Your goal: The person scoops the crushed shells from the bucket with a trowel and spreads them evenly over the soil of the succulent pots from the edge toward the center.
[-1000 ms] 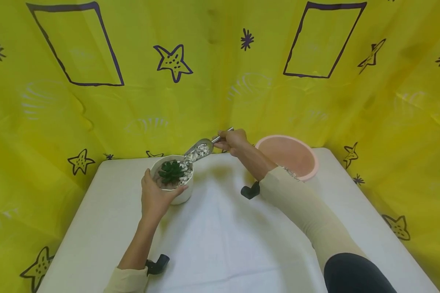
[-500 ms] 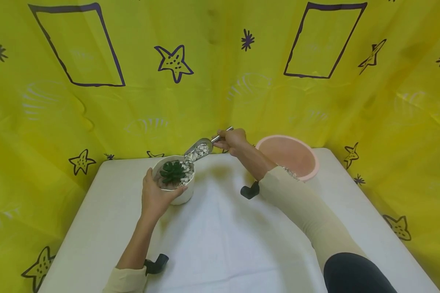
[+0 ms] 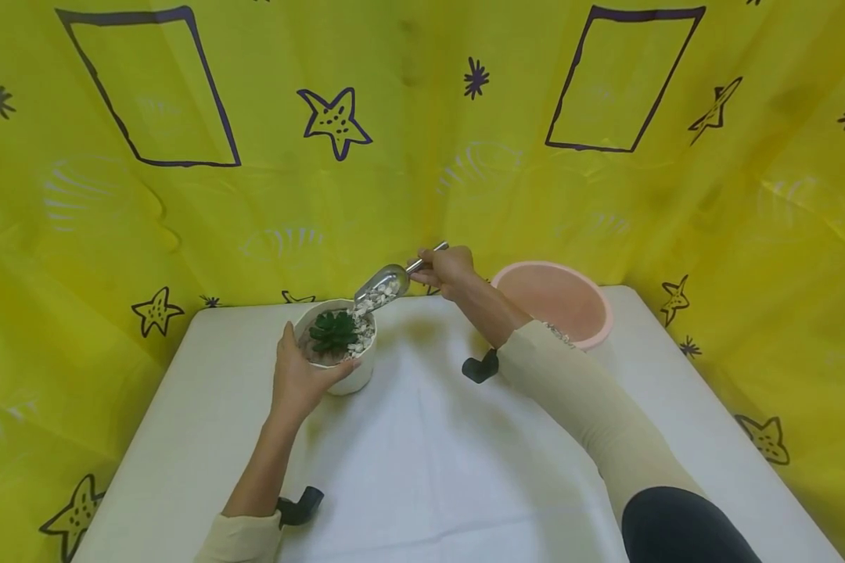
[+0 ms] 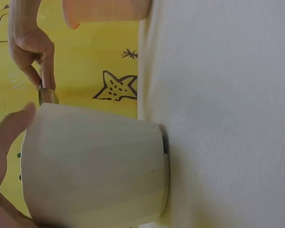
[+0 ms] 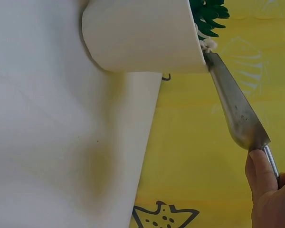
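Gripping silvery metal scoop [image 5: 237, 107] with right hand [image 3: 451, 268], white faceted pot [image 3: 359, 377] with left hand [image 3: 298, 379]; might spill small white pebbles [image 3: 379, 295] if tipped too fast.

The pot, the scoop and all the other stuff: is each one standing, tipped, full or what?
White pot: standing on the table, held by the left hand
Green plant: in the pot, leaves spread
Metal scoop: tilted, mouth down at the pot's rim, gripped by the right hand
White pebbles: some in the scoop, some in the pot
Pink bowl: upright, partly hidden by the sleeve
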{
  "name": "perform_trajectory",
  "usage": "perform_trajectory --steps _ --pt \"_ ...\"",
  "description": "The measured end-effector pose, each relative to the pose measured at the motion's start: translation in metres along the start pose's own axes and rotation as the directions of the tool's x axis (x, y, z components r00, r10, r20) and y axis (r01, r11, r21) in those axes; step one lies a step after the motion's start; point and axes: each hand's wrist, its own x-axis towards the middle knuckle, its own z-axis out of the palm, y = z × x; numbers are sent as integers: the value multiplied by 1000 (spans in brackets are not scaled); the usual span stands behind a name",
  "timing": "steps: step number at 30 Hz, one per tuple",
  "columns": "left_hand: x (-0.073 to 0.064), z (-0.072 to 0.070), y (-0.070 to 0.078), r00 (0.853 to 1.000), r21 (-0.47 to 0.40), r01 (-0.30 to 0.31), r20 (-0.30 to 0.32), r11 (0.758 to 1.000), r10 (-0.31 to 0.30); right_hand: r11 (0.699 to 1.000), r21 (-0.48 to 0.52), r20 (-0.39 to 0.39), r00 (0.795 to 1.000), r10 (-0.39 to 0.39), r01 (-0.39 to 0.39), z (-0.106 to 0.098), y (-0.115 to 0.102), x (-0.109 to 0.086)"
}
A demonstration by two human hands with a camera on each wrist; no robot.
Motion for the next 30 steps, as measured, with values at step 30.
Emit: perform_trajectory --steps 30 --pt "4 -3 2 997 28 -21 69 999 19 1000 13 -2 1000 -24 24 0 -1 1"
